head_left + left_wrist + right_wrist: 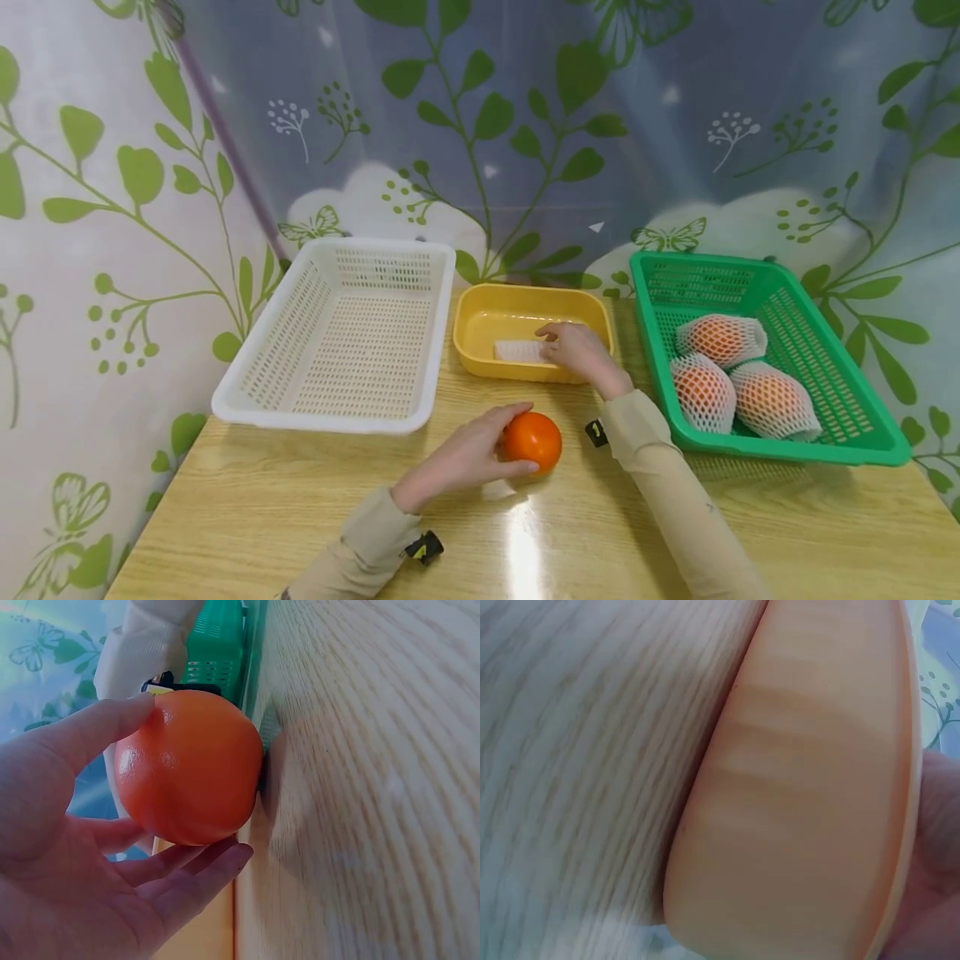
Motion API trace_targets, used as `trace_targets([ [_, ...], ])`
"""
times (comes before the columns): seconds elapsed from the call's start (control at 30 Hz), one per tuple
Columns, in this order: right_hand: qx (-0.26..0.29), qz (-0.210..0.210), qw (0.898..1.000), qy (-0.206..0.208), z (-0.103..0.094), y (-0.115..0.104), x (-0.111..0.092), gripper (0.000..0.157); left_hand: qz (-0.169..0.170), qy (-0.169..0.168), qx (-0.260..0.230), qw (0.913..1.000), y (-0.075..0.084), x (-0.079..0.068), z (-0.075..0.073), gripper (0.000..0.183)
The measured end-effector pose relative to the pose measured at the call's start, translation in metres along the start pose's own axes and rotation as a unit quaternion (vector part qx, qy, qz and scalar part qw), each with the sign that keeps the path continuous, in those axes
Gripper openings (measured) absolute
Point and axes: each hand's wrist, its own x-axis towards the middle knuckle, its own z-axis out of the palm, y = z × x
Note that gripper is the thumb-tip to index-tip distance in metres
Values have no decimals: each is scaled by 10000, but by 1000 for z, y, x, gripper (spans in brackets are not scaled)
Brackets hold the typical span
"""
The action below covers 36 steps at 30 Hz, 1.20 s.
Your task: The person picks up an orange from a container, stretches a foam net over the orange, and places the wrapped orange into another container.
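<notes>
My left hand has its thumb on one side of a smooth, shiny round orange fruit and its fingers along the other. The left wrist view shows the fruit close over the wooden tabletop, gripped by the bent fingers. My right hand reaches into a yellow plastic basin, bent fingers right at the end of a white foam fruit net. I cannot tell whether they pinch it. In the right wrist view the basin's wall hides most of that hand.
A white slotted basket stands left of the basin. To the right, a green basket bears three orange fruits in white foam nets. Bare wooden table runs along the front, and a leaf-patterned curtain hangs behind.
</notes>
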Motion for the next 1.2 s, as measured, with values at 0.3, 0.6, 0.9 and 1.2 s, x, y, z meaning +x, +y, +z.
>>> trace_targets([
  [0.3, 342, 269, 9939, 1012, -3, -5, -4, 25, -7, 51, -119, 9999, 0, 0, 0, 83],
  [0.6, 1800, -2, 9528, 2445, -17, -27, -23, 33, -41, 263, -549, 9981, -1, 2, -2, 70],
  [0.9, 2971, 20, 9281, 2245, -28, -47, -45, 40, -181, 1486, -1603, 9757, 8, 12, -8, 45],
  [1.2, 4066, -554, 8844, 2224, -31, -60, -72, 52, -74, 2456, -3988, 8835, 23, 28, -21, 36],
])
